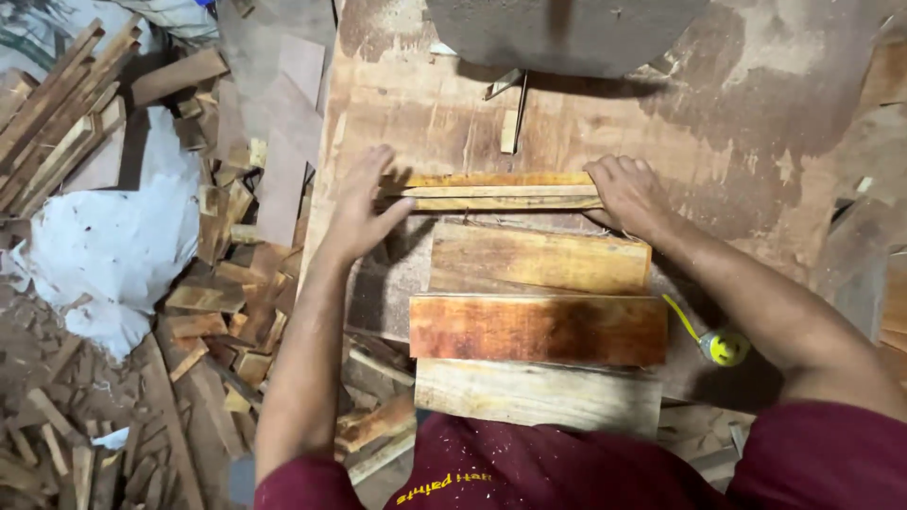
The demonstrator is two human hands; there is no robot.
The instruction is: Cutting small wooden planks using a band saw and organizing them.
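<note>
Setting: a sawdust-coated wooden worktable [756,142], with a grey machine housing [567,33] at its far edge and a thin saw blade [521,99] dropping from it.
Work in hand: a narrow bundle of wooden strips [491,192] lies crosswise on the table just before the blade, pressed between two hands.
Left hand [364,208]: fingers spread flat against the bundle's left end, bracing it rather than closing around it.
Right hand [628,194]: fingers curled over the right end, clamping it down.
Handling: the strips look stiff, dry and light; being loose pieces, they would likely slide apart unless squeezed at both ends, as here. Rough-sawn edges suggest splinters.
Near the body: three wider planks [539,326] lie side by side, touching.
Also on the table: a yellow tape measure [723,348] right of the planks.
Floor, left: heaped wood offcuts [217,302] and a white sack [113,246].
</note>
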